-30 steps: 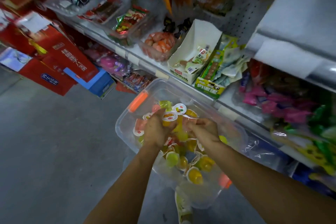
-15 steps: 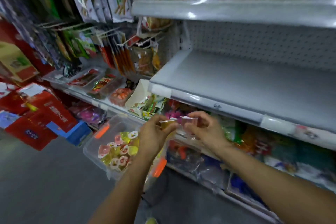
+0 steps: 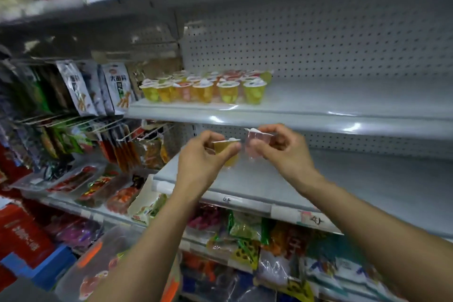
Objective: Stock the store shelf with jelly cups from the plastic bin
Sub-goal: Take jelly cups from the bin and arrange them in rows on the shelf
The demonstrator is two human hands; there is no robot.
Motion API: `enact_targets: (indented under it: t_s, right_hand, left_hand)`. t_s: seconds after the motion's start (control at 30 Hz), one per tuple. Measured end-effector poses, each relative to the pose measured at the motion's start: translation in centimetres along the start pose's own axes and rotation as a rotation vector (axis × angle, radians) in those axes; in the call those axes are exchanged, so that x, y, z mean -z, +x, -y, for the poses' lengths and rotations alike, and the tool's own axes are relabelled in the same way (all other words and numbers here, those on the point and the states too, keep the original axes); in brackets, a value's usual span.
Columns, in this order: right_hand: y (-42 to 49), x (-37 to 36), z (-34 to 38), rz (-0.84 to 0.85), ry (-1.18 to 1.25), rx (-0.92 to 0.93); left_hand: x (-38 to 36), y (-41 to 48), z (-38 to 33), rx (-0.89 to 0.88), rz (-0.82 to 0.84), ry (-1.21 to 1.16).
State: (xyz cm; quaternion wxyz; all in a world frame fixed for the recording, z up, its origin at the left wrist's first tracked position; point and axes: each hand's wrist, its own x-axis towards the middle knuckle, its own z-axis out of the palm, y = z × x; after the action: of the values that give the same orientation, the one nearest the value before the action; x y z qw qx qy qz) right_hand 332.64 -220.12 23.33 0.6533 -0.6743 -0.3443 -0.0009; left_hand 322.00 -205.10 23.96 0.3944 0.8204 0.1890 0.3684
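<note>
My left hand (image 3: 201,159) grips a yellow jelly cup (image 3: 226,151) with a white foil lid. Beside it my right hand (image 3: 282,147) pinches a pink jelly cup (image 3: 255,142). Both cups are raised in front of the edge of a grey shelf (image 3: 343,115). On that shelf, to the left, stands a cluster of several jelly cups (image 3: 206,87) in yellow, green and orange. The clear plastic bin (image 3: 98,270) with orange latches sits low at the bottom left, partly hidden by my left forearm, with more cups inside.
The shelf to the right of the cup cluster is bare grey metal, backed by pegboard (image 3: 318,44). A second grey shelf (image 3: 367,186) lies below my hands. Snack packets (image 3: 98,88) hang on hooks at the left. Bagged goods (image 3: 245,240) fill the lower shelves.
Both hands rose out of the bin with a cup each and lifted to the level of the upper grey shelf. My view tilted up from the bin to the shelves.
</note>
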Motion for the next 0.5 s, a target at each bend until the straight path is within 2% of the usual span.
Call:
enact_targets:
  t_s: [0.1, 0.27, 0.5]
  right_hand:
    - [3.0, 1.9, 2.7, -0.053, -0.020, 0.068]
    - [8.4, 5.1, 5.2, -0.092, -0.073, 0.072]
    - [17.7, 7.1, 3.2, -0.148, -0.266, 0.001]
  left_hand:
    - [-0.3, 3.0, -3.1, -0.078, -0.021, -0.028]
    - [-1.3, 8.6, -6.7, -0.163, -0.039, -0.070]
    - [-2.0, 17.3, -9.0, -0.223, 0.011, -0.048]
